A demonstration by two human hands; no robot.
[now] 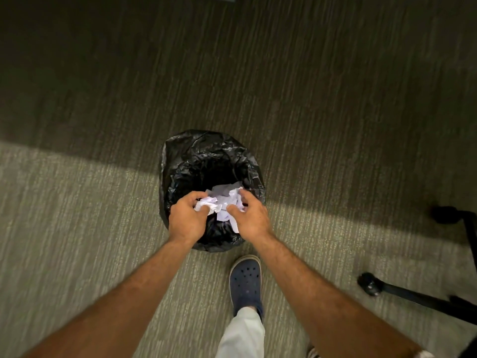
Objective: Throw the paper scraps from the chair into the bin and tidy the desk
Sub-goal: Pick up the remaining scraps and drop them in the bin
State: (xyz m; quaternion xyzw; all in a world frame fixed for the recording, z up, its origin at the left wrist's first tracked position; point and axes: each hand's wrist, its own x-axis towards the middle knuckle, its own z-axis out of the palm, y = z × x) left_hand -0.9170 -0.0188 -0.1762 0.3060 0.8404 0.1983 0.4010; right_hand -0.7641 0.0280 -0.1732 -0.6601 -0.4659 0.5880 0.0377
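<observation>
A small bin (204, 153) lined with a crumpled black bag stands on the carpet straight below me. Both hands hover over its near rim. A bunch of white crumpled paper scraps (224, 200) sits between them, above the bin's dark opening. My left hand (186, 219) curls its fingers and thumb around the left side of the bunch. My right hand (249, 218) pinches the right side, with the thumb under the paper. One strip hangs down beside the right thumb. The chair seat and the desk are out of view.
Grey-green striped carpet covers the floor, darker in shadow at the back. My foot in a dark blue clog (245, 282) stands just behind the bin. Black chair legs with castors (370, 283) reach in from the right edge.
</observation>
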